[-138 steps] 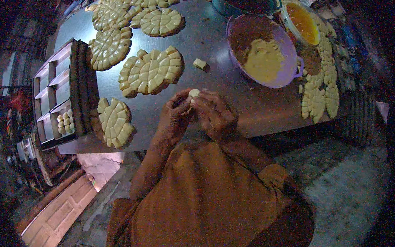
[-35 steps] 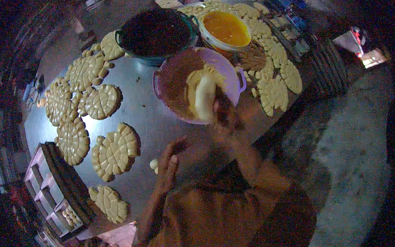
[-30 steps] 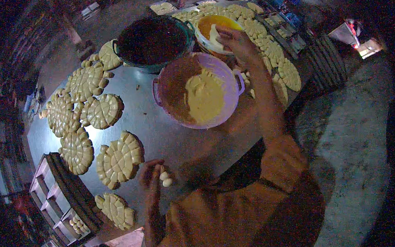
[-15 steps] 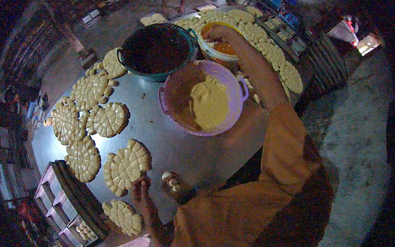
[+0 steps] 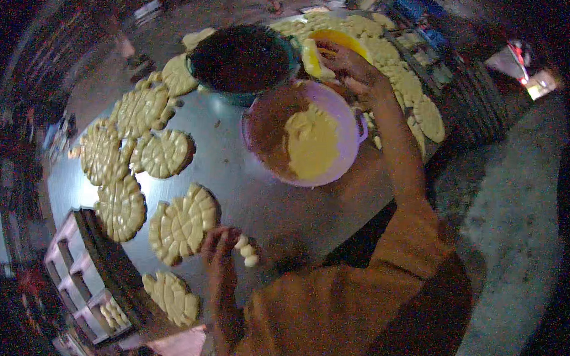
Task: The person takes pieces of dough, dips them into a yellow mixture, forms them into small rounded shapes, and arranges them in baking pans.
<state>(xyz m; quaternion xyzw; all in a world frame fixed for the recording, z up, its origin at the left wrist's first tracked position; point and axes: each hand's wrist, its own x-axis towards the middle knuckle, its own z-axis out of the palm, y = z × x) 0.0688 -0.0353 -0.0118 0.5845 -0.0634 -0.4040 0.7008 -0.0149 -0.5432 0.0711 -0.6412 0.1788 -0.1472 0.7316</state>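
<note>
My right hand (image 5: 351, 66) is raised over the yellow-rimmed bucket (image 5: 355, 42), fingers closed on a pale yellow, wet-looking, cloth-like thing (image 5: 313, 58); blur hides its exact kind. My left hand (image 5: 221, 243) is low over the metal table, between a large round of scored dough (image 5: 182, 223) and a short row of small dough balls (image 5: 246, 251). Its fingers are dark and smeared. In front of me stands a purple tub (image 5: 264, 149) with creamy yellow batter or dough (image 5: 312, 141) inside. Behind it to the left is a dark green tub (image 5: 222, 100), its contents too dark to make out.
Several dough rounds (image 5: 140, 113) lie along the left of the metal table (image 5: 234, 192), one (image 5: 171, 298) near its front edge. Sectioned metal trays (image 5: 84, 278) lean at the front left. More dough (image 5: 395, 66) covers the far right, beside stacked trays (image 5: 470, 84).
My right hand has come up out of the bucket with the pale cloth-like thing. My left hand has shifted slightly right and away from me, nearer the dough balls. The view has tilted a little.
</note>
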